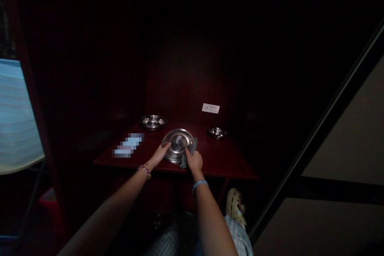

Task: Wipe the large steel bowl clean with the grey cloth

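Observation:
A round stainless steel plate (178, 144) is held up over the front of a dark red shelf, tilted so that its shiny face shows. My left hand (160, 153) grips its left rim, thumb on the face. At the right rim my right hand (194, 161) is closed around a grey-green cloth (192, 148), pressing it against the plate. Fingers behind the plate are hidden on both sides. Back left of it stands a stainless steel bowl (153, 123); a smaller steel bowl (217, 133) sits to the right.
The dark red shelf (228, 164) has side walls and a back panel bearing a white power socket (211, 108). A blurred-out light blue item (129, 145) lies on its left. Below are a beige clog (235, 205) and a red bin (51, 204); a pale blue chair (18, 120) is far left.

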`<state>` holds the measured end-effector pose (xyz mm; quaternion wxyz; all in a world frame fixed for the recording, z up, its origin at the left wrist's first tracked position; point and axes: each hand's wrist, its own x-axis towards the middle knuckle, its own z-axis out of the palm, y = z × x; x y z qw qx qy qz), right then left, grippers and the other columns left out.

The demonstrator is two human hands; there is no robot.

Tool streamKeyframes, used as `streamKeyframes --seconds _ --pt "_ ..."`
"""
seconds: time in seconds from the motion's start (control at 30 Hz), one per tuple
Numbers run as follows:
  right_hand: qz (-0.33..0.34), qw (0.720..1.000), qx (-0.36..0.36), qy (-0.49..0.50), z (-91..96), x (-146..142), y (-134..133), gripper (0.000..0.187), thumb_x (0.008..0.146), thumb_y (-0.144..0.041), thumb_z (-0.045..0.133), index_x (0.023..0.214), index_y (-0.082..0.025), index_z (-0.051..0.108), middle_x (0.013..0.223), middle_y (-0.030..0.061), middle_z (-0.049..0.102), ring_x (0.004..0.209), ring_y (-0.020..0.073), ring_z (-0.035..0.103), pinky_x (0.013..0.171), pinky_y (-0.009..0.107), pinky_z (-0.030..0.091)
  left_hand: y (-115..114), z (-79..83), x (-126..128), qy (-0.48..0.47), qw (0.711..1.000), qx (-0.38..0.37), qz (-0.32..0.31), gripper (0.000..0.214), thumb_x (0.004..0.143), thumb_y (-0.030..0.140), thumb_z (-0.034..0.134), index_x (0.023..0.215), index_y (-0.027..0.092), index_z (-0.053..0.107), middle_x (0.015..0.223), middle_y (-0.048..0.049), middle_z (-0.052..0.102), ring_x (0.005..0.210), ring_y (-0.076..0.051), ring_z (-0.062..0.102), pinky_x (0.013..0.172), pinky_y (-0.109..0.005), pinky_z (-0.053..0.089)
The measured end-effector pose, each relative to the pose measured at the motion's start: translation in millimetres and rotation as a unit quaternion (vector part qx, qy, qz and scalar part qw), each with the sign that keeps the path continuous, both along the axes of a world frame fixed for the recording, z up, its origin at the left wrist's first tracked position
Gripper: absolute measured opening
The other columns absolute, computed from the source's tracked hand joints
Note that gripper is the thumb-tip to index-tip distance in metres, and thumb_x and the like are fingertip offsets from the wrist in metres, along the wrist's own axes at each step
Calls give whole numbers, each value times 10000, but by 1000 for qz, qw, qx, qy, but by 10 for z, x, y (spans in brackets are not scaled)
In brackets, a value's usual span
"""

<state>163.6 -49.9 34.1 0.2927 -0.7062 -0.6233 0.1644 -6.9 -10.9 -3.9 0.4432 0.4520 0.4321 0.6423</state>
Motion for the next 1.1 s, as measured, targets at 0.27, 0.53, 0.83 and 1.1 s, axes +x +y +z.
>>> streamKeyframes --seconds 0.27,0.53,0.83,1.1 --pt "-1 1000 -1 -9 1 -3 -12 498 918 -534 392 1070 -175 700 1033 144 711 999 273 665 796 306 496 3 -7 2 6 1000 -3 1 349 707 354 664 969 123 671 1099 -128 704 1085 -253 620 1008 -375 412" --pt "0 1000 0 -2 4 -5 -8 497 912 -536 398 1072 -178 703 1044 149 707 996 276 666 789 304 497 10 -19 -4 0 1000 2 4 364 674 376 696 936 125 676 1080 -131 708 1090 -266 616 1019 -386 399" --pt "0 1000 -1 -3 21 -6 -25 494 912 -532 394 1078 -179 697 1053 141 705 1002 276 663 798 310 495 10 -12 -6 7 1000 -5 6 353 687 363 675 942 120 667 1075 -130 707 1073 -263 620 1012 -384 401" --pt "3 1000 -6 -10 28 -6 -25 501 918 -530 383 1096 -176 689 1053 139 706 1002 264 663 794 290 489 -41 50 9 9 1000 -10 7 324 685 373 694 897 130 674 1045 -131 714 1077 -271 619 1014 -394 404"
